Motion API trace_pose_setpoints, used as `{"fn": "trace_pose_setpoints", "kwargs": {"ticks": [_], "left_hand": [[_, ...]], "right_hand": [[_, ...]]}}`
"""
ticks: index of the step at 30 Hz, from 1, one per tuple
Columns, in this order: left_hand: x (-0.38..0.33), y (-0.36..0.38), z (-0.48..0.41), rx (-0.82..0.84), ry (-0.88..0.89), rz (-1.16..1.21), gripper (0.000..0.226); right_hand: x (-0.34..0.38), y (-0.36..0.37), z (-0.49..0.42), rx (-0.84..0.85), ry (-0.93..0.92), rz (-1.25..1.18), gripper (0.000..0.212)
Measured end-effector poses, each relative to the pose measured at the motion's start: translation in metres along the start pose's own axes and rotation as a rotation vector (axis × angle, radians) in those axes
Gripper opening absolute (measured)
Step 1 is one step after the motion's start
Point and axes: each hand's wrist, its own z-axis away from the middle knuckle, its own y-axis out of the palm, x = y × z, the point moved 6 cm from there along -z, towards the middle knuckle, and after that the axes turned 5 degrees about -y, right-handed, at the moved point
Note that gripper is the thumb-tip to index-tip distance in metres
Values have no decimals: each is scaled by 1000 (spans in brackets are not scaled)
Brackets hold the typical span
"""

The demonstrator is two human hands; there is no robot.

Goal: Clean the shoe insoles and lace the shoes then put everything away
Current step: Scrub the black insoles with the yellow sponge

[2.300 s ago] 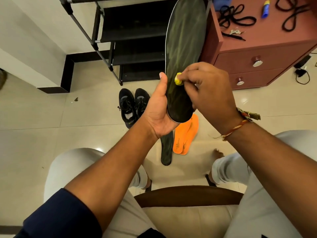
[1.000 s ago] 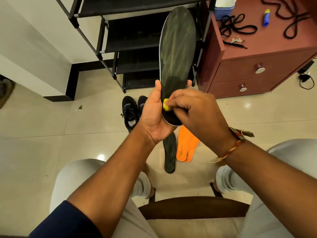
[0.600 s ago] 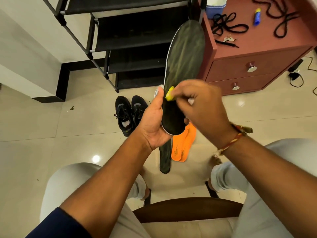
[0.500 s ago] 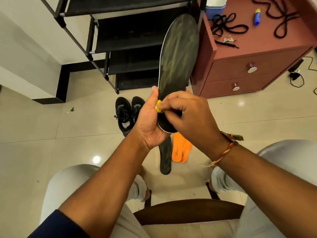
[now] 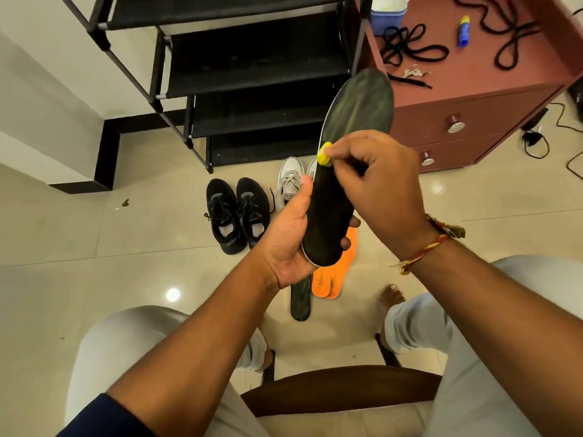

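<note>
The left hand (image 5: 288,234) grips the heel end of a dark insole (image 5: 345,171), thumb along its near edge and fingers curled behind, holding it tilted up in front of the black shoe rack (image 5: 252,67). The right hand (image 5: 375,184) pinches a small yellow cloth (image 5: 324,157) against the insole's left edge. Below the insole, on the floor, lie another dark insole (image 5: 300,302) and two orange insoles (image 5: 334,272); black shoes (image 5: 236,216) and grey shoes (image 5: 291,181) stand before the rack
</note>
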Motion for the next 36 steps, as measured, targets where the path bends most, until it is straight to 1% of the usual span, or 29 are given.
{"fn": "trace_pose_setpoints", "kwargs": {"ticks": [2, 5, 7, 9, 13, 16, 18, 20, 22, 25, 27, 30, 32, 36], "left_hand": [[-7, -6, -1, -58, 30, 50, 74], [-22, -17, -1, -113, 37, 130, 96], [-27, -19, 0, -98, 45, 134, 102], [-25, -17, 0, -82, 57, 120, 99], [-20, -5, 0, -70, 103, 55, 81], [-19, 3, 1, -40, 121, -39, 80], [-17, 6, 3, -18, 107, -74, 81], [-16, 5, 2, -24, 94, -83, 80], [-19, -2, 1, -62, 101, -62, 77], [-27, -10, 1, -81, 118, -1, 80], [-34, -13, 3, -93, 139, 40, 83], [-44, -17, 7, -101, 200, 87, 90], [-48, -22, 8, -148, 227, 90, 89], [-48, -22, 7, -155, 217, 111, 89]], "right_hand": [[10, 10, 7, 49, -7, -61, 14], [27, 32, 20, 160, -38, -137, 16], [31, 38, 24, 193, -51, -158, 15], [30, 35, 23, 191, -84, -122, 14], [20, 21, 10, 115, -126, 49, 10], [-4, 1, -4, 23, -65, 129, 11], [-21, -13, -11, -25, 14, 129, 11], [-26, -17, -11, -36, 44, 106, 11], [-16, -8, -6, 4, 11, 55, 11], [14, 21, 14, 144, -76, -39, 14], [28, 36, 25, 213, -96, -70, 14], [33, 45, 30, 262, -86, -151, 14], [35, 48, 31, 299, -79, -194, 15], [37, 51, 32, 341, -105, -214, 14]]}}
